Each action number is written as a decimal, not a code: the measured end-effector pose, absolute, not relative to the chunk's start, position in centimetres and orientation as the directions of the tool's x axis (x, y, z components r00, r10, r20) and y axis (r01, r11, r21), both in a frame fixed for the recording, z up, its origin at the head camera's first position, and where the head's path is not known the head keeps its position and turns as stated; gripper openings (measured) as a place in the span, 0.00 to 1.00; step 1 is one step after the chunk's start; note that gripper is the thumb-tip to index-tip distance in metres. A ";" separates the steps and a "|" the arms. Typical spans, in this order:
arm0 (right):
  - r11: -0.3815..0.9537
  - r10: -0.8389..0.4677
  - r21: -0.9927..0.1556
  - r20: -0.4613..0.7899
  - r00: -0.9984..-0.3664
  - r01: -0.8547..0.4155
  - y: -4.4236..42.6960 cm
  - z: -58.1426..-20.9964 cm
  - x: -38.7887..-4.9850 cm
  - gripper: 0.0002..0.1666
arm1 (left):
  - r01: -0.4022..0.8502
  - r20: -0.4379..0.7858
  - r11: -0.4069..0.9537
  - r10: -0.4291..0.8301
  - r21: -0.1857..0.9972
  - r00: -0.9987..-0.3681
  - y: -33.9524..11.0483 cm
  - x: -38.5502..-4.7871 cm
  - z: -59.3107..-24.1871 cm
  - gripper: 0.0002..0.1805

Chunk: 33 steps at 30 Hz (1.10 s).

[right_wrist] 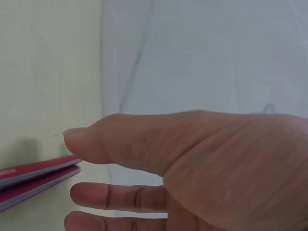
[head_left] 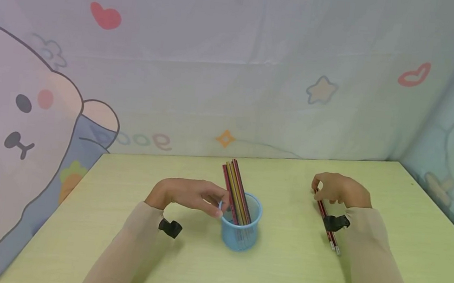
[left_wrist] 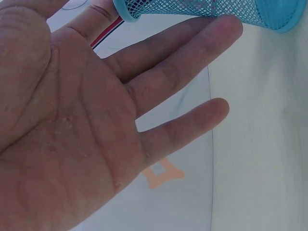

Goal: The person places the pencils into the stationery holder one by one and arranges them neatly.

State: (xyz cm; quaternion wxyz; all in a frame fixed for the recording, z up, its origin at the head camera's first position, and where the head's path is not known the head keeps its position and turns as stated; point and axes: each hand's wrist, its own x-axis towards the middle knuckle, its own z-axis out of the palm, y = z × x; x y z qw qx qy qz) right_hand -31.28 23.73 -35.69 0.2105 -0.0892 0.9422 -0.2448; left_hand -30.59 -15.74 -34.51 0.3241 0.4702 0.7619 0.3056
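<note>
A light-blue mesh pencil holder point(head_left: 239, 236) stands upright on the table with several red and yellow pencils point(head_left: 237, 189) leaning in it. At its left rim, the thumb and index finger of my left hand point(head_left: 193, 194) hold it. Other fingers extend along the mesh wall in the left wrist view, the hand point(left_wrist: 72, 115) filling much of it. To the right, two dark red striped pencils point(head_left: 328, 230) lie side by side, eraser ends toward me. My right hand point(head_left: 340, 189) curls its thumb and index finger around their far ends; in the right wrist view the thumb point(right_wrist: 115, 142) hides the index finger.
The pale yellow-green table point(head_left: 278, 278) ends at a printed cloth backdrop point(head_left: 199, 87) behind. Another printed cloth point(head_left: 453, 148) rises along the right edge. A large bear print point(head_left: 20, 146) covers the left side. Each wrist wears a small black camera point(head_left: 171, 228).
</note>
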 end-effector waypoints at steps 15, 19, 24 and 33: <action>0.854 -0.300 -0.503 -0.276 -0.913 -0.128 23.1 -38.0 -32.3 0.14 | 0.533 -0.193 0.359 0.920 0.766 -0.342 -15.8 -30.7 -34.7 0.04; 0.847 -0.313 -0.514 -0.269 -0.911 -0.139 22.2 -38.1 -32.4 0.14 | 0.534 -0.189 0.353 0.922 0.768 -0.338 -15.8 -30.7 -34.6 0.04; 0.850 -0.316 -0.504 -0.259 -0.913 -0.152 21.2 -38.2 -32.3 0.11 | 0.536 -0.188 0.352 0.922 0.767 -0.338 -15.8 -30.7 -34.6 0.04; 0.895 -0.269 -0.423 -0.250 -0.930 -0.146 19.8 -38.4 -31.9 0.07 | 0.530 -0.190 0.353 0.922 0.771 -0.338 -15.7 -30.6 -34.6 0.04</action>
